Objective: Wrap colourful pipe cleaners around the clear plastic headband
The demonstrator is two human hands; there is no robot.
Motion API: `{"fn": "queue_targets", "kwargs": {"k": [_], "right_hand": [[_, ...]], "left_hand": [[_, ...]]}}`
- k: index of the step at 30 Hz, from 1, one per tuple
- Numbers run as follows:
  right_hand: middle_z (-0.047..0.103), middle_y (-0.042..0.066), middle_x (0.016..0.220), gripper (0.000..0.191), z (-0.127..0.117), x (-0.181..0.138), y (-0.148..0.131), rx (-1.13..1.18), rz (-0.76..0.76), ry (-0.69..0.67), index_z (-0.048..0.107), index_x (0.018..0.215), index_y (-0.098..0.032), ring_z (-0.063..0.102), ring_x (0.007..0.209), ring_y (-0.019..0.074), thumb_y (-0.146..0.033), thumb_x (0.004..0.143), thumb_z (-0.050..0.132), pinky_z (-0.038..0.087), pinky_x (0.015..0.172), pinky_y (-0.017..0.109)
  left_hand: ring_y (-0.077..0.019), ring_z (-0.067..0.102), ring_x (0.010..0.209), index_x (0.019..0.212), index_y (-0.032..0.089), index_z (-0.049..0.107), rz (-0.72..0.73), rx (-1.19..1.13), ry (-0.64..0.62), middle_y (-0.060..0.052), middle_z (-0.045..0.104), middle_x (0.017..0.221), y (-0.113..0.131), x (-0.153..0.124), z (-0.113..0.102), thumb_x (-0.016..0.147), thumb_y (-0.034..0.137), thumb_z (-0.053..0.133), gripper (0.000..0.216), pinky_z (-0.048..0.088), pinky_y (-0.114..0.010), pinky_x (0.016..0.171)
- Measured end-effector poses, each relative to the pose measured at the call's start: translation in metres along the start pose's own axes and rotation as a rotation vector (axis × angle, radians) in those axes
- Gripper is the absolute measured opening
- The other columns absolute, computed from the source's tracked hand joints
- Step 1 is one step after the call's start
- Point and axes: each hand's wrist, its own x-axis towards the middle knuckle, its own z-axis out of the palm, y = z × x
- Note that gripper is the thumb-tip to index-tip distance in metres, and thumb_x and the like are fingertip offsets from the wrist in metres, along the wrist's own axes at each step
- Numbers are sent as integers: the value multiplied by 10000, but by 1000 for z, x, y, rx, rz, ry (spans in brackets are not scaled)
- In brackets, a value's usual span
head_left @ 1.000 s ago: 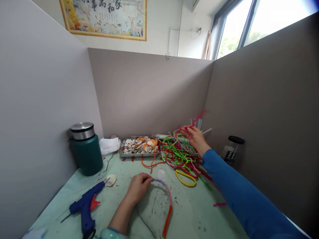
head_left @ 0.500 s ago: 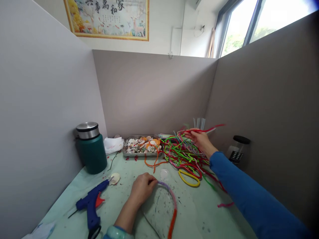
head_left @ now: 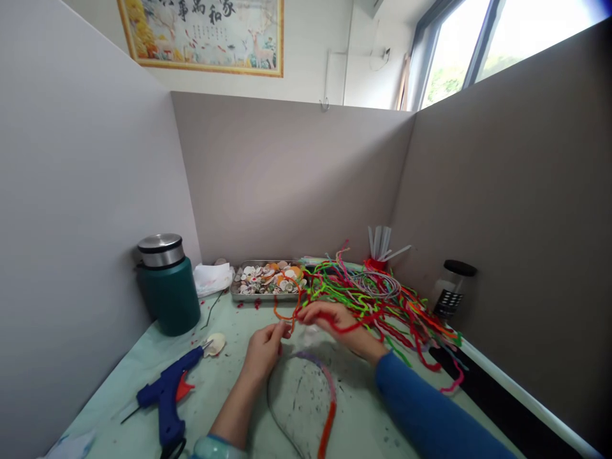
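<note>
My left hand (head_left: 264, 349) pinches the near end of a hoop (head_left: 306, 395) partly wrapped in purple and orange pipe cleaner, lying on the green mat. My right hand (head_left: 337, 324) is closed on a red pipe cleaner (head_left: 356, 326) and holds its end close to my left fingers. Behind my right hand spreads a tangled pile of coloured pipe cleaners (head_left: 377, 296). An orange pipe cleaner (head_left: 285, 305) loops just beyond my hands.
A blue glue gun (head_left: 165, 395) lies at the near left, a shell (head_left: 215, 344) by its tip. A teal flask (head_left: 167, 284) stands at the left wall. A metal tray (head_left: 239, 294) of shells sits at the back. A black-lidded jar (head_left: 452, 287) and red cup of sticks (head_left: 377, 255) stand at right.
My right hand has drawn a red pipe cleaner out of the pile at the back right and brought it down to my left hand at the hoop. The pile has shifted.
</note>
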Motion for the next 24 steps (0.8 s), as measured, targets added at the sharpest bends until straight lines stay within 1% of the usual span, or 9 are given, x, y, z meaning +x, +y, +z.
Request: {"fn": "queue_targets", "kwargs": {"k": [2, 5, 8, 10, 14, 16, 19, 21, 24], "right_hand": [[664, 57, 936, 148, 20, -8, 6, -71, -46, -80, 646, 843, -187, 614, 892, 180, -192, 827, 499, 477, 815, 327], [663, 36, 915, 223, 38, -15, 14, -191, -102, -119, 640, 855, -205, 604, 904, 162, -90, 809, 455, 452, 845, 309], [638, 29, 1005, 393, 46, -19, 16, -272, -176, -163, 620, 950, -224, 569, 981, 152, 18, 724, 408, 424, 888, 305], [594, 42, 1103, 495, 48, -20, 17, -307, -207, -136, 589, 1026, -228, 533, 1044, 161, 46, 670, 383, 412, 906, 320], [579, 65, 1089, 456, 39, -18, 32, -392, -128, 156, 578, 1008, -217, 528, 1028, 182, 26, 688, 360, 421, 886, 360], [585, 66, 1067, 432, 27, -13, 43, -458, -68, 224, 574, 1023, -213, 536, 1004, 186, 5, 714, 365, 424, 878, 368], [522, 81, 1174, 457, 8, -3, 55, -580, -45, 248, 528, 1128, -213, 495, 1065, 205, -26, 730, 401, 399, 907, 388], [497, 88, 1192, 482, 0, 2, 56, -643, -31, 242, 460, 1210, -224, 534, 978, 192, -61, 758, 421, 428, 855, 367], [507, 88, 1153, 486, -2, 10, 50, -860, 30, 81, 412, 1259, -239, 560, 862, 178, -174, 785, 495, 449, 751, 307]], "left_hand": [[-80, 355, 324, 887, 102, 655, -66, -167, -34, 48, 454, 393, -2, 1, 1, 780, 523, 415, 496, 259, -201, 352], [-56, 333, 308, 908, 98, 625, -87, -354, -59, 68, 456, 396, -5, 1, 2, 663, 498, 594, 470, 218, -182, 322], [-31, 324, 318, 929, 106, 591, -143, -541, -21, 69, 503, 467, -7, 1, 1, 568, 411, 702, 485, 209, -167, 314], [-22, 299, 316, 931, 112, 583, -166, -619, 23, 88, 467, 451, -7, 1, -2, 559, 371, 715, 472, 197, -160, 311], [-16, 310, 327, 951, 111, 594, -218, -665, 54, 81, 470, 496, -5, 1, -5, 588, 305, 696, 424, 198, -159, 314], [-14, 321, 329, 958, 112, 603, -243, -682, 54, 68, 493, 531, -5, 1, -5, 595, 270, 684, 405, 193, -162, 310], [-15, 324, 329, 951, 114, 610, -230, -716, 76, 72, 480, 518, -5, 3, -7, 603, 245, 665, 377, 194, -163, 311], [-14, 322, 326, 948, 112, 607, -220, -741, 97, 70, 485, 522, -5, 3, -8, 600, 232, 656, 371, 198, -165, 311], [-13, 329, 322, 943, 114, 599, -230, -761, 109, 63, 504, 548, -5, 4, -9, 597, 220, 647, 365, 200, -167, 306]]}}
